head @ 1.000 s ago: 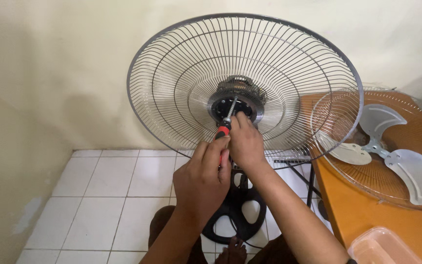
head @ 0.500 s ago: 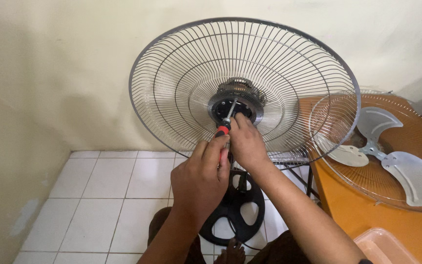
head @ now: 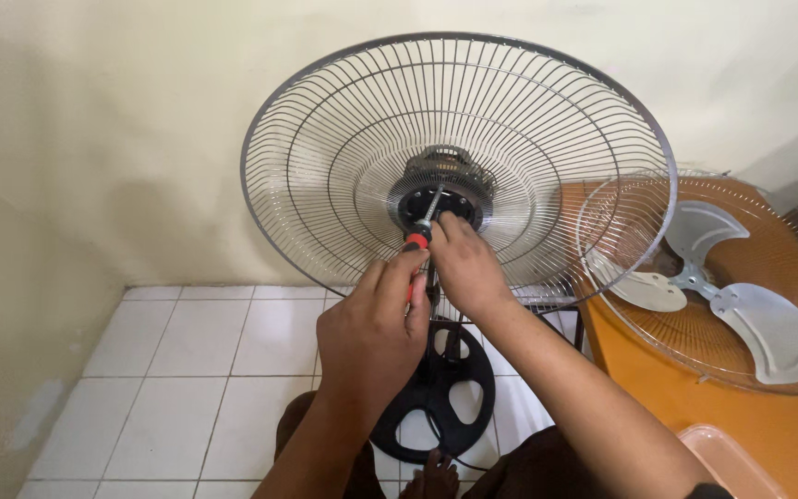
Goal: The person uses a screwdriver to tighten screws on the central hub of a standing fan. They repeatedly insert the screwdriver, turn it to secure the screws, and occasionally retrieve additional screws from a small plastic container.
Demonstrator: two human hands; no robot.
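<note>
A standing fan's rear wire guard [head: 325,166] faces me, with the black motor hub [head: 445,199] at its centre. A screwdriver [head: 422,231] with a red and black handle points its metal shaft into the hub. My left hand [head: 371,337] wraps around the handle from below. My right hand [head: 464,268] also grips it, higher up, close to the hub. The fan's round black base [head: 436,397] stands on the floor between my knees.
On an orange table [head: 695,416] at the right lie the front wire guard [head: 787,305] and the grey three-blade propeller [head: 722,296]. A pale plastic container [head: 741,462] sits at its near edge. White floor tiles [head: 168,370] meet the cream wall behind the fan.
Both hands stay on the screwdriver at the hub. The view has shifted slightly, so the fan sits a little lower and to the right in the frame.
</note>
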